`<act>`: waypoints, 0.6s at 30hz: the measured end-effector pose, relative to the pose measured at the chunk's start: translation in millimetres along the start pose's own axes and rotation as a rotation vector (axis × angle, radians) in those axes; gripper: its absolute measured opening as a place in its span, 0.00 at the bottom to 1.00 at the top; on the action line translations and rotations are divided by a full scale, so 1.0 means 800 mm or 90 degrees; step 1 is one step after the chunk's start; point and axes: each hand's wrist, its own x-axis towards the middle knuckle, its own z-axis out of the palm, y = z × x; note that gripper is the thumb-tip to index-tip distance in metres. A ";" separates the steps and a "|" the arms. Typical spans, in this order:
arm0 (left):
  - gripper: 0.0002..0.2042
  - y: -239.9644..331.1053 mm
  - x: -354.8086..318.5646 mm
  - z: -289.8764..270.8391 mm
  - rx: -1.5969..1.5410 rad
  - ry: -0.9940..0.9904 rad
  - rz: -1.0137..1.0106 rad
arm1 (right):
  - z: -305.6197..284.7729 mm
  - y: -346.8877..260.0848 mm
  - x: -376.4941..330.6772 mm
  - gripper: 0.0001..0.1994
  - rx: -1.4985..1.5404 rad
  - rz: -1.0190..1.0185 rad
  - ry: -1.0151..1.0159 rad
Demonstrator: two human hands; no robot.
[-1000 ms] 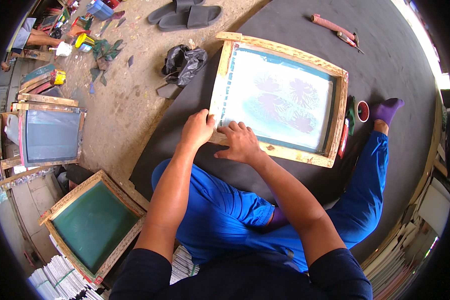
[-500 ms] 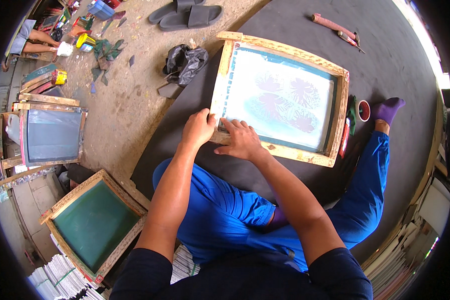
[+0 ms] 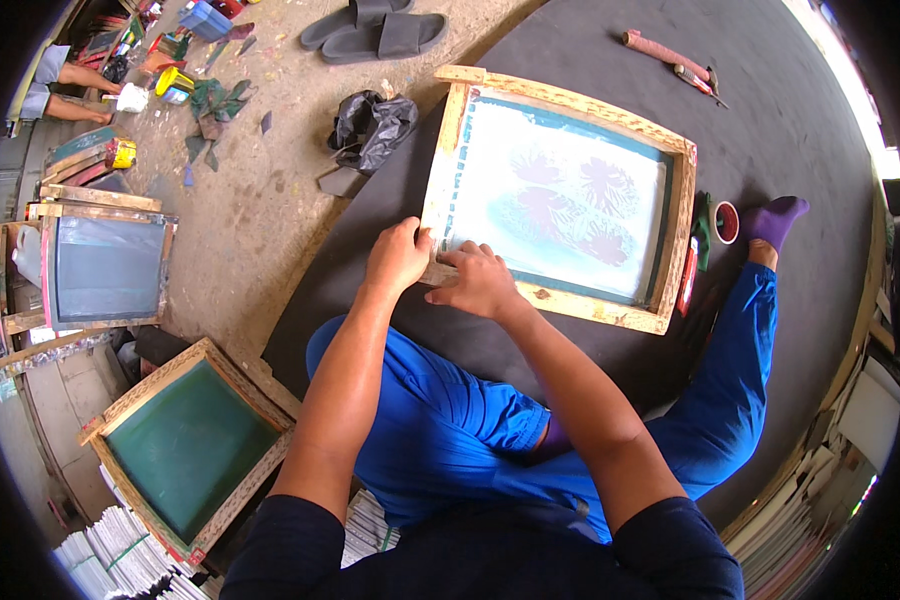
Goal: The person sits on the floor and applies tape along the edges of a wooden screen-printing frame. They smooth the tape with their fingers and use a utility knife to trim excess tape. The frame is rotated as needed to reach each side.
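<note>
A wooden silk-screen frame [image 3: 558, 299] lies on the dark table in front of me, its mesh pale, with faint leaf-like or flower-like shapes and a teal border. My left hand [image 3: 400, 257] is closed on the left rail close to the near-left corner, thumb toward the inside. At that same corner, my right hand [image 3: 480, 284] rests over the near rail with bent fingers, the thumb apart from the index finger. Nothing shows in the right hand; its fingertips are near the mesh edge. What lies under both palms is hidden.
Right of the frame are a tape roll [image 3: 725, 222], a green cloth [image 3: 703, 232] and a red tool [image 3: 688, 277]. A pinkish roll [image 3: 667, 52] and a cutter [image 3: 701, 84] lie farther back. A black plastic bag [image 3: 378, 128] sits left; a green screen [image 3: 192, 450] leans lower left.
My right hand has drawn slightly back toward me and its fingers have bent more. The left hand and the frame have stayed put. At the far left, another person's limbs have shifted a little.
</note>
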 end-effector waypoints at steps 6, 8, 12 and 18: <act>0.13 0.000 -0.001 -0.004 -0.019 -0.010 -0.001 | 0.000 -0.004 -0.001 0.36 0.034 0.003 -0.002; 0.13 0.001 -0.001 -0.001 -0.014 0.014 0.005 | -0.002 0.003 -0.004 0.35 0.028 0.016 0.024; 0.13 -0.001 -0.001 0.002 -0.010 0.027 0.018 | 0.007 -0.007 -0.007 0.33 -0.036 -0.008 0.035; 0.12 -0.003 -0.001 -0.001 -0.022 0.020 0.005 | -0.005 0.004 -0.008 0.33 0.034 -0.010 0.011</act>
